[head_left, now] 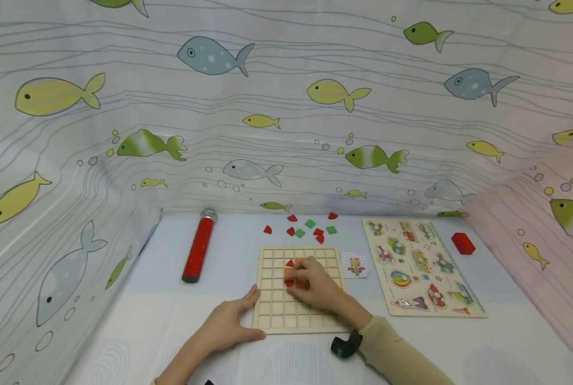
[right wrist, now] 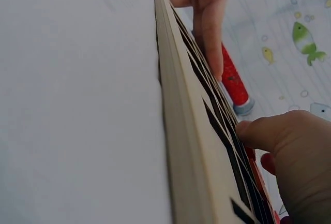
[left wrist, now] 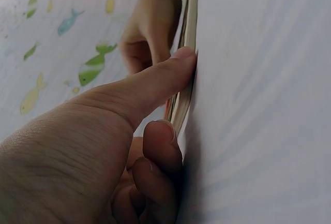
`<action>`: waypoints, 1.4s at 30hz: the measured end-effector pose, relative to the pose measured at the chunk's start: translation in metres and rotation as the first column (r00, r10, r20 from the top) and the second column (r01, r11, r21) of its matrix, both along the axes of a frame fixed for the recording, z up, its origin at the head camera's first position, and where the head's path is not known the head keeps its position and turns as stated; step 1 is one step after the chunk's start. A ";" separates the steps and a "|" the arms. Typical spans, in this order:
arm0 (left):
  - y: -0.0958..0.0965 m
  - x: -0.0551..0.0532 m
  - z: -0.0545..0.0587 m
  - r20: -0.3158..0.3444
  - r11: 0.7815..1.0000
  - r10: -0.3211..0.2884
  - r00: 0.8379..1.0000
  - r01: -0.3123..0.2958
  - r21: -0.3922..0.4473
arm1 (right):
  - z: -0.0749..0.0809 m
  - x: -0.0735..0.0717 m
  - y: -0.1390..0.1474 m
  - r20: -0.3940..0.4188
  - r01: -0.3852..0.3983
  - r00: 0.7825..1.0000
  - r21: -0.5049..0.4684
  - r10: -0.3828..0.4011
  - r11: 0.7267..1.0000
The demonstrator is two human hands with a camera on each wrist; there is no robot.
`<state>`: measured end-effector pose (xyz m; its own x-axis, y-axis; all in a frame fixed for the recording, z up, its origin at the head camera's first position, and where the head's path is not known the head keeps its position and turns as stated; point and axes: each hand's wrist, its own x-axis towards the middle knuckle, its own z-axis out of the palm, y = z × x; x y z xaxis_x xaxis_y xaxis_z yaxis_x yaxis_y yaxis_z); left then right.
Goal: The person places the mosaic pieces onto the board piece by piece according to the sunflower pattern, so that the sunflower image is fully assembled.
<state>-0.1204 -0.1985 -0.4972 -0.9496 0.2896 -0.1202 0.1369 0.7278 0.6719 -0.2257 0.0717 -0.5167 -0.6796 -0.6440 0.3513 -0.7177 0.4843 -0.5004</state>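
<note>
A wooden grid board [head_left: 272, 323] lies flat on the table. My left hand [head_left: 223, 327] steadies its near left corner, with the thumb at the front edge and the fingers at the left side. In the left wrist view the thumb [left wrist: 178, 71] touches the board's edge. Over the middle of the grid, my right hand [head_left: 317, 286] pinches a small red piece [head_left: 289, 284] between thumb and fingertips, partly hidden. Orange square pieces [head_left: 299, 262] and a red wedge [head_left: 290, 262] sit in cells beside the fingers. A pattern card [head_left: 355, 265] lies right of the board.
Loose red wedges [head_left: 267, 230] and green squares [head_left: 310, 223] are scattered behind the board. A red microphone-like tube [head_left: 199, 248] lies to the left. At right are a picture puzzle board [head_left: 423, 267] and a red block [head_left: 463, 243]. Fish-printed cloth [head_left: 286, 96] walls the table.
</note>
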 end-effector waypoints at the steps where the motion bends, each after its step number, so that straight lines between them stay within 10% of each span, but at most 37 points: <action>1: 0.000 0.000 0.001 0.004 1.000 0.001 1.000 -0.001 0.001 | 0.000 0.000 0.000 0.006 -0.001 1.000 0.004 0.001 1.000; 42: 0.000 0.000 0.003 0.000 1.000 -0.008 1.000 0.008 -0.007 | -0.004 -0.004 -0.001 -0.108 0.021 0.994 -0.015 -0.023 1.000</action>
